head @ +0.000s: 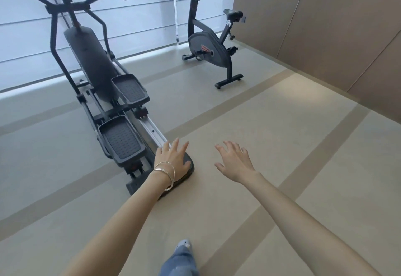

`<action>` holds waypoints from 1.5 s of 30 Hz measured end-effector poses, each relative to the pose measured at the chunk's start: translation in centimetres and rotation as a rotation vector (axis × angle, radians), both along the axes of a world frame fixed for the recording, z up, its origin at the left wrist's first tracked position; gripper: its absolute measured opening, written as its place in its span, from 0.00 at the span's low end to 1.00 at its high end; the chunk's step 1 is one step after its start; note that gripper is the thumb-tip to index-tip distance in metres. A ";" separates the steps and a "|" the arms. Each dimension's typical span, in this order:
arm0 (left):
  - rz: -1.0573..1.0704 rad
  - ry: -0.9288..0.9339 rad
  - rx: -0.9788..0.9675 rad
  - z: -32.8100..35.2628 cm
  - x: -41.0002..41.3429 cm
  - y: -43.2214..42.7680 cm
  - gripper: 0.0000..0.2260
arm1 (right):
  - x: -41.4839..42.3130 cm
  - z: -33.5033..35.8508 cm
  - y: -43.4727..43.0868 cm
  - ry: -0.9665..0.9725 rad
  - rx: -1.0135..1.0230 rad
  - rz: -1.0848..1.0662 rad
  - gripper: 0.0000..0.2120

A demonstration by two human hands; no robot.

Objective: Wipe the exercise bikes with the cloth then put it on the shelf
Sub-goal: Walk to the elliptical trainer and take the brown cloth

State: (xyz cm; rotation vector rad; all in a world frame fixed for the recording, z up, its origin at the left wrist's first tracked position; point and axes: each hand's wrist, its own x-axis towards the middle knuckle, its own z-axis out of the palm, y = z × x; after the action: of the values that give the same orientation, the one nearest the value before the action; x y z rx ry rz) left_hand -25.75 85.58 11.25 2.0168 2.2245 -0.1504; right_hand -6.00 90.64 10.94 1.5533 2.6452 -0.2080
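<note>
Matte beige floor (282, 145) crossed by darker bands runs to pale pleated blinds (130, 15) and smooth tan wall panels (325, 25). The black elliptical bike (93, 69), with ribbed pedals (121, 140), stands at left, the upright bike (208, 45) far off by the blinds. The left grip (173, 160) spreads wide over the elliptical's rounded end cap (187, 166); the right grip (235, 161) is wide too, holding nothing.

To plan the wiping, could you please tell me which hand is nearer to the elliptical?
Left. The left hand shows over the rear end of the elliptical in this view. The right hand is off to its right, over the floor.
</note>
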 end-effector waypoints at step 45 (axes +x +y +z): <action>0.227 0.057 -0.029 1.3 -6.0 61.2 0.27 | -8.2 1.5 66.2 -0.044 -0.018 0.274 0.26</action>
State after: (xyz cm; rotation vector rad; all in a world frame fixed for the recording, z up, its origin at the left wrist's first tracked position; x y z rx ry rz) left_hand -31.80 146.76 12.54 1.7509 2.4500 -0.2169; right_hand -14.24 156.87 12.41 1.1582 2.7729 -0.1782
